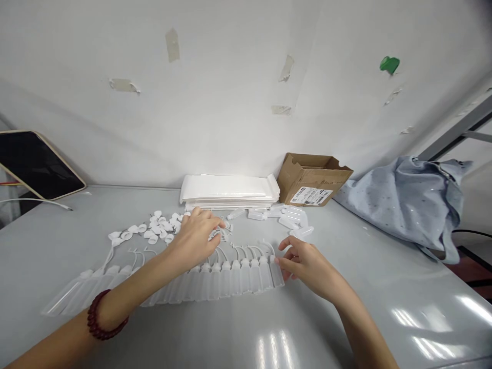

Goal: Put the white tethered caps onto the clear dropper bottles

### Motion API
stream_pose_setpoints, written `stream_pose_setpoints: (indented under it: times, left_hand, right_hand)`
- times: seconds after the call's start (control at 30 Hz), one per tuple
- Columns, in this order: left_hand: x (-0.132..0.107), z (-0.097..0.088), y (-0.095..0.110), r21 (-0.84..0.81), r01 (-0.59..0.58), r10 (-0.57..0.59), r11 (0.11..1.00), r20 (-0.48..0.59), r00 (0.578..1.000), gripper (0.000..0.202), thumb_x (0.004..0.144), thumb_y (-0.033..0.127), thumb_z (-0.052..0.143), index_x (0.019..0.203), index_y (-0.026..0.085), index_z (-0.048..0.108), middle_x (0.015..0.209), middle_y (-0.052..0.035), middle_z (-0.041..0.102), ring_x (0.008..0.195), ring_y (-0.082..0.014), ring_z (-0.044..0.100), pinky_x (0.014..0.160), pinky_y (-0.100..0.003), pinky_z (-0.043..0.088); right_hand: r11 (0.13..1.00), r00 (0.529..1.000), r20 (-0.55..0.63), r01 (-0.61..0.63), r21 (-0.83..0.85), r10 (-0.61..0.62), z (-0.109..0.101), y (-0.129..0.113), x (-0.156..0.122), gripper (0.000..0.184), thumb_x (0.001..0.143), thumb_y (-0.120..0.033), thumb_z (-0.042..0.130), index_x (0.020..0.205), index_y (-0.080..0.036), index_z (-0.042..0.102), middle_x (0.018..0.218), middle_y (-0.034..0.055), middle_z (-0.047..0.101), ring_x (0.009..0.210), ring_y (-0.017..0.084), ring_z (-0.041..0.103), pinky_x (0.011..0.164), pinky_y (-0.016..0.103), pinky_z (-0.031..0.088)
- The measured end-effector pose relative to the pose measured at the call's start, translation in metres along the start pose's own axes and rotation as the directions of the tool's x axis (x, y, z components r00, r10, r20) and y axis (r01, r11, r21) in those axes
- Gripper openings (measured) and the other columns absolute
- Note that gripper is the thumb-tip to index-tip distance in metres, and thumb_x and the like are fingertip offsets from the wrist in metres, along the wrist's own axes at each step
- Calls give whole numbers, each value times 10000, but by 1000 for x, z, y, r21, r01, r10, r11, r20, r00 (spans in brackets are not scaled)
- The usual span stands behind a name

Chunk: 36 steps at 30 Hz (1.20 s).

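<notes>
1. I count two bare hands, left hand (196, 231) and right hand (303, 261); one row of translucent bottles (225, 281) lies on the grey table (192, 338), from under the left forearm (134, 292) to the right fingertips; at least nine show between the hands, with more left of that forearm — it covers part of the row, so I cannot give a total.
2. White caps (161, 225), more than a dozen, lie heaped beside and left of the left hand; they overlap, so I leave the count there.
3. Loose bottles (294, 212), at least six, lie just beyond the right hand, some overlapping.
4. Farther beyond both hands I have one stack of white packets (226, 189) and, beside it, one open carton (303, 177); one pale blue bag (407, 200) slumps to the right of the right hand; one dark-screened tablet (31, 159) leans far to the left of the left hand.
5. My left arm reaches diagonally forward, a beaded bracelet (93, 320) at its wrist; the hand is palm down, thumb and forefinger parted, above thin tubes (226, 230).
6. My right hand curls in from the right, thumb against the end bottle (275, 275); whether it grips or merely touches, I cannot tell.
</notes>
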<state>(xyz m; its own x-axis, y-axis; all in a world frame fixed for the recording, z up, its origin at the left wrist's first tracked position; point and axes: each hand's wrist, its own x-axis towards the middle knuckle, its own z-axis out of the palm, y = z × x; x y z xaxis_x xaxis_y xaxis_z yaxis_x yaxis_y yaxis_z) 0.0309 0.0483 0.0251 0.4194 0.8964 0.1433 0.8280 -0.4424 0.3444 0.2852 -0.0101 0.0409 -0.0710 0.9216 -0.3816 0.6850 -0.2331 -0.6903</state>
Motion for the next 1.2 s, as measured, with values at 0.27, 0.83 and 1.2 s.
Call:
stream_pose_setpoints:
  times: [0.27, 0.83, 1.2]
  left_hand:
    - [3, 6, 3, 42, -217, 216, 975, 23, 976, 247, 844, 174, 457, 832, 212, 701, 825, -88, 608, 859, -274, 460, 702, -386, 346]
    - [-4, -12, 7, -414, -17, -75, 910, -205, 976, 190, 885, 358, 540, 893, 255, 700, 978, -33, 624, 928, -201, 574, 623, -257, 465]
    - [-12, -17, 8, -517, 16, -166, 856, -245, 955, 161, 842, 348, 587, 891, 276, 722, 980, -25, 619, 817, -181, 578, 449, -189, 361]
  right_hand:
    - [1000, 1000, 0, 6, 9, -6, -3, 3, 1, 161, 843, -341, 515, 930, -210, 481, 693, 16, 664, 694, 210, 636, 623, 324, 441]
    - [1000, 1000, -27, 10, -17, -10, 10, -1, 3, 136, 795, -280, 545, 891, -211, 476, 899, 27, 611, 638, 147, 586, 547, 282, 427]
    - [998, 999, -42, -28, -55, 26, 12, -5, 4, 125, 779, -258, 546, 863, -211, 466, 865, 33, 589, 627, 149, 544, 525, 277, 415]
